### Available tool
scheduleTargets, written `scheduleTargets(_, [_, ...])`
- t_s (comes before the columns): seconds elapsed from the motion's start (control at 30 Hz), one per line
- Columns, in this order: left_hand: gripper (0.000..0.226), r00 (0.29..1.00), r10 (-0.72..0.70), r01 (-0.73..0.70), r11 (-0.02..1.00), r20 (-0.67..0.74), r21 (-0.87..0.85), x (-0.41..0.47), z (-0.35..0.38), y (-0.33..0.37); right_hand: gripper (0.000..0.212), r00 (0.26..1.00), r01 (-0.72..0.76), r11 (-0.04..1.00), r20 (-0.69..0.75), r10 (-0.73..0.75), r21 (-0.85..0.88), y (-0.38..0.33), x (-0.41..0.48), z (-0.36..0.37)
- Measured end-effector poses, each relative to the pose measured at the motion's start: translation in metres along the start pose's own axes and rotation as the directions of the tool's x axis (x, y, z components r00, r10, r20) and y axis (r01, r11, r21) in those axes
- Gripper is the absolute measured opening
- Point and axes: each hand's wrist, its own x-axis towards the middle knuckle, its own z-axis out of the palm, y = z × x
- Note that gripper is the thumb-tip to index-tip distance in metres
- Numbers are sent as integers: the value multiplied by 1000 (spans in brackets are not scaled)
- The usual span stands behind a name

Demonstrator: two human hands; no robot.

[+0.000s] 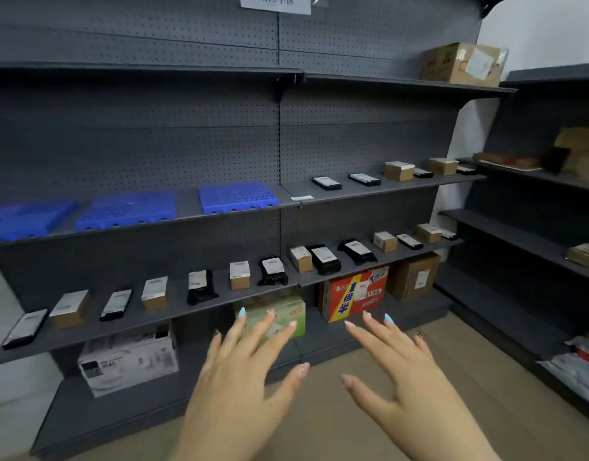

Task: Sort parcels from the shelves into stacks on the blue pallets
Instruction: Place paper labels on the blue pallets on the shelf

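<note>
Your left hand (pixel 239 377) and right hand (pixel 396 371) have a wide-open grip, holding nothing. The small brown box (pixel 239 276) above the green box (pixel 286 314) looks light and stiff; pinch its sides.

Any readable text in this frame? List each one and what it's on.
"小区": end of the paper sign at the top edge; the sign is cut off and its first characters are unclear.
"1", "倍", "半": large print on the red carton.
Green carton: red characters, blurred.
White carton: print too small to read.
Labels on the parcels: too small to read.
</note>
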Motion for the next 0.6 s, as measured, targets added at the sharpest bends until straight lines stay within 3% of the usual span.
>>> scheduleTargets(0.17, [68, 1000, 29, -29, 1000, 9, -12, 88, 27, -14, 47, 988, -151, 983, 2, 152, 101, 40, 61, 5])
scheduleTargets(0.6, [57, 997, -48, 44, 996, -52, -75, 363, 77, -8, 43, 993, -100, 979, -39, 108, 180, 206, 308, 10])
